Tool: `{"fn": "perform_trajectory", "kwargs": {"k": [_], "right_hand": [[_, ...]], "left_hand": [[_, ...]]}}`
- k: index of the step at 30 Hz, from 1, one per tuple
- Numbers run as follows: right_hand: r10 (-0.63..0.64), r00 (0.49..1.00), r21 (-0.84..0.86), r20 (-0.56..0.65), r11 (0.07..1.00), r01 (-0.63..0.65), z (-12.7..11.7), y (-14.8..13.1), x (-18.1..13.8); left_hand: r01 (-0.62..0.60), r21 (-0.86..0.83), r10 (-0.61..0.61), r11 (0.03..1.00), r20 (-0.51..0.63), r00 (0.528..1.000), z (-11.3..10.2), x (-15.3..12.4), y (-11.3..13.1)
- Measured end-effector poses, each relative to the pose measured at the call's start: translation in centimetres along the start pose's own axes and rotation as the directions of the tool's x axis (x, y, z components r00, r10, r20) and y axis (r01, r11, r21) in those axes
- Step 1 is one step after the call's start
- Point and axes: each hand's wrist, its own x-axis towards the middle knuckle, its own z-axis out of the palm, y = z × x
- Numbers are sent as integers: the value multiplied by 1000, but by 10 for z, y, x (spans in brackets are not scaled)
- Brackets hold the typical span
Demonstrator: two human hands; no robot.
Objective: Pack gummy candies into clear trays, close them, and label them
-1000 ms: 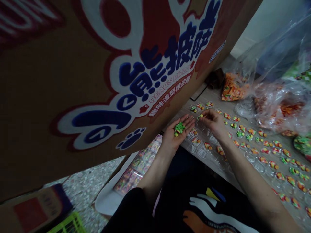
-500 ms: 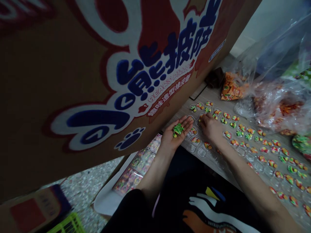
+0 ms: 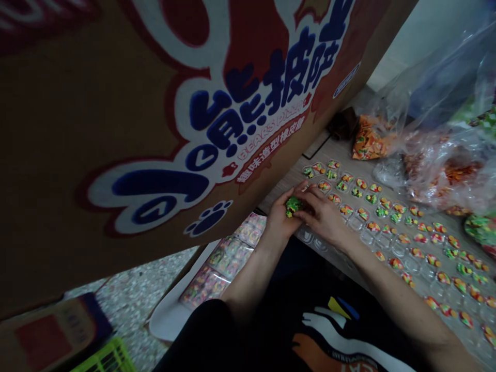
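Head camera, looking down at a dim worktable. The person's left hand (image 3: 279, 217) is cupped palm-up at the near edge of the table (image 3: 341, 150) and cradles a small heap of green pieces (image 3: 293, 204). The right hand (image 3: 324, 216) lies against it, fingertips in the heap; whether they have pinched one, I cannot tell. Just beyond, a clear blister tray (image 3: 416, 268) spreads rightward, with colourful bits in many pockets. A big printed cardboard box (image 3: 155, 129) leans overhead at left, and plastic bags (image 3: 437, 155) of orange bits sit at the far right. The pieces look tiny, light and probably rubbery, easily spilled, so each is best nipped by its edges between thumb and forefinger.
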Motion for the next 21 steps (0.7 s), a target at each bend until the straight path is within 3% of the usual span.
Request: {"fn": "perform_trajectory", "kwargs": {"k": [4,10,16,21], "right_hand": [[48,999,33,13,998,-48,5,-1,2],[112,991,172,-75,980,-98,-3,5,3],[274,960,469,-58,856,-216,0,12,6],[315,947,527,-55,815,-241,-1,13,9]], "left_hand": [[19,-51,-18,999,10,1000,3,-2,-1],[25,-45,-25,999,-10,1000,-2,-4,2],[7,-26,-9,1000,-76,997,-4,-7,3],[-1,-3,0,1000,-124,992,-12,-17,9]]}}
